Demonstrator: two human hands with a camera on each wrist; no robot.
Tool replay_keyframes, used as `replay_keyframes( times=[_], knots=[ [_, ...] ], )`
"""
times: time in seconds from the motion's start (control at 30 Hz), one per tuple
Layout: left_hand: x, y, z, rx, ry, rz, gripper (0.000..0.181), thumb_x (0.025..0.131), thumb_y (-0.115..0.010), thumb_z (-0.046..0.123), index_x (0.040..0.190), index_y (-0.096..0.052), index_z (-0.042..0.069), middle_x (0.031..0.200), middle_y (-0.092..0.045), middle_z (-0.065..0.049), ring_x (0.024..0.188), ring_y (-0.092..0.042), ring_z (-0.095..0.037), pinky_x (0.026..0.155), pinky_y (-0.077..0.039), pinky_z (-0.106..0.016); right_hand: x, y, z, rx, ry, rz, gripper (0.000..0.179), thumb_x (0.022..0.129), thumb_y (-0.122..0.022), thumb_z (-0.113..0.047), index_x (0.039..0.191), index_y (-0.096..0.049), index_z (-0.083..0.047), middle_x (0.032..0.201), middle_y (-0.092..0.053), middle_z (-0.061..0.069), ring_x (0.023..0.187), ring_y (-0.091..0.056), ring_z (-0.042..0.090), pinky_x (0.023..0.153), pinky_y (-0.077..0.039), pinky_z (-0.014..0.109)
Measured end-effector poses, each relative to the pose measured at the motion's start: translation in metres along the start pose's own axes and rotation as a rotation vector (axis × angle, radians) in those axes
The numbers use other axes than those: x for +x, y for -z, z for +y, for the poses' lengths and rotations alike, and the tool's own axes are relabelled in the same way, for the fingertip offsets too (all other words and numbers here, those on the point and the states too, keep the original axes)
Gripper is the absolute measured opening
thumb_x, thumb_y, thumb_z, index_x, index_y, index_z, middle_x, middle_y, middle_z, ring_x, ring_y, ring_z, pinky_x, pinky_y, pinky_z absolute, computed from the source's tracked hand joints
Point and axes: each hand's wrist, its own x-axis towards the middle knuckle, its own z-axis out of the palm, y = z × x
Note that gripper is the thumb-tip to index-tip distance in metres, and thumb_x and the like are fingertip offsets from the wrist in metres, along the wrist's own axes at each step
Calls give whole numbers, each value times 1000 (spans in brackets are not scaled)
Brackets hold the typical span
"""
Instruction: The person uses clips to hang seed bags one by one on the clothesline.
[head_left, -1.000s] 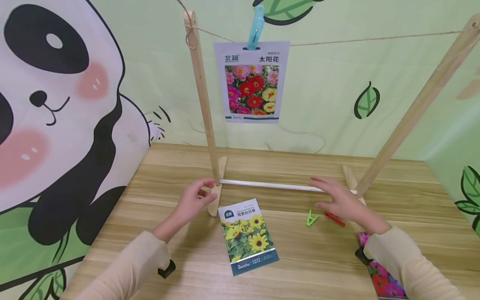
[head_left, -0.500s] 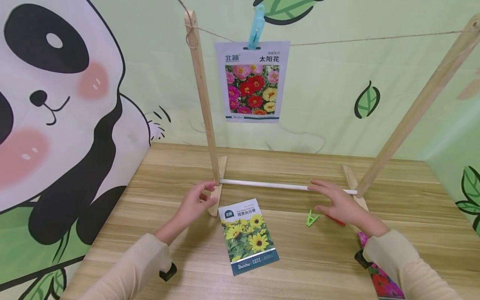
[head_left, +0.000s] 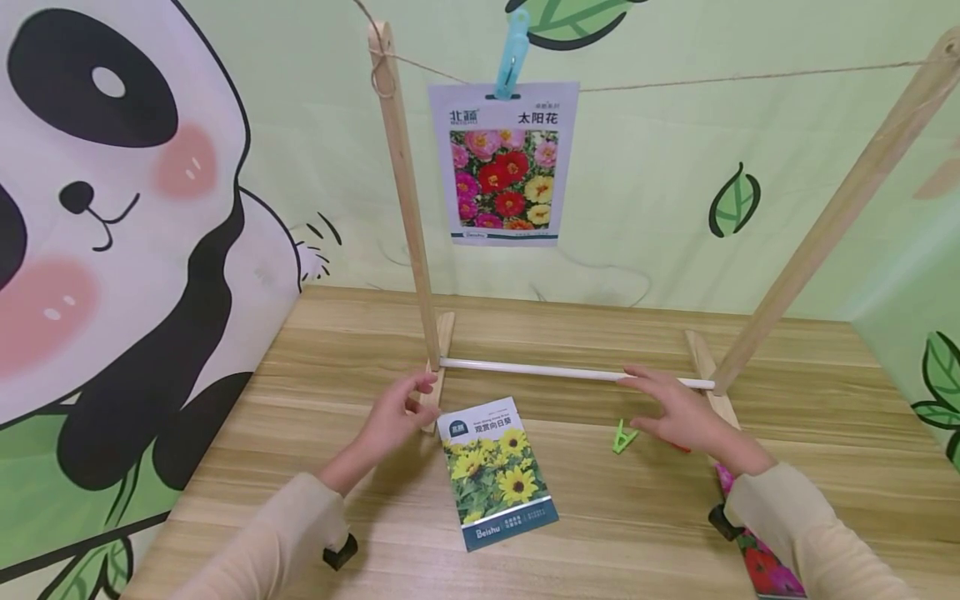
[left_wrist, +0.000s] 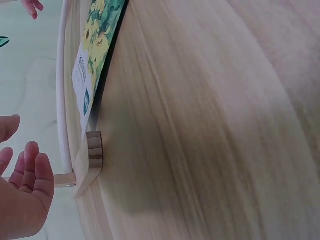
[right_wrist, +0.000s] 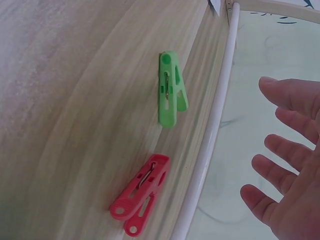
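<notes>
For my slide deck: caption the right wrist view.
Green clothespin and red clothespin on a wood-grain tabletop, near a white rod; the right hand holds nothing.

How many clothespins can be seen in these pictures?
3. The blue clothespin clips the hanging seed packet to the string; the green clothespin and the red clothespin lie on the table near the right hand. Others may be hidden.
</notes>
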Motion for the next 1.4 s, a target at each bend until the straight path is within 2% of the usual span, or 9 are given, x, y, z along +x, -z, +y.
replay_keyframes(
  times=[0.37, 0.7, 0.9, 1.1, 1.4],
  knots=[
    [0, -6, -9, 12, 10, -19, 49, 91, -73, -11, 138, -57, -15, 126, -62, -32, 89, -67, -29, 75, -59, -31, -2, -6, 1, -9, -42, -36, 59, 85, -87, -3, 136, -62, 11, 146, -51, 41, 132, -48, 63, 105, -44, 75],
    [-1, -9, -13, 44, 48, -46, 45, 94, -73, -8, 136, -60, -13, 128, -61, -30, 92, -65, -28, 76, -57, -33, -5, -13, 5, -8, -45, -74, 63, 85, -84, -4, 141, -58, 12, 147, -50, 41, 133, -48, 64, 105, -43, 76],
    [-1, -9, -13, 90, 31, -72, 43, 94, -74, -5, 134, -61, -12, 128, -63, -29, 95, -65, -29, 79, -57, -36, -6, -17, 6, -20, -50, -100, 67, 84, -85, -4, 143, -57, 12, 151, -49, 40, 133, -50, 60, 106, -45, 72],
    [0, -11, -14, 101, 36, -103, 44, 94, -74, -5, 134, -61, -12, 127, -64, -28, 91, -64, -25, 73, -55, -31, -9, -19, 9, -34, -34, -112, 65, 85, -85, -5, 141, -59, 13, 149, -50, 40, 131, -53, 58, 105, -46, 71],
    [1, -14, -17, 103, 26, -136, 46, 94, -74, -4, 137, -60, -12, 129, -64, -29, 83, -60, -19, 67, -52, -26, -11, -25, 13, -32, -16, -116, 59, 87, -83, -4, 140, -60, 13, 149, -51, 39, 133, -49, 63, 106, -43, 75]
  ],
)
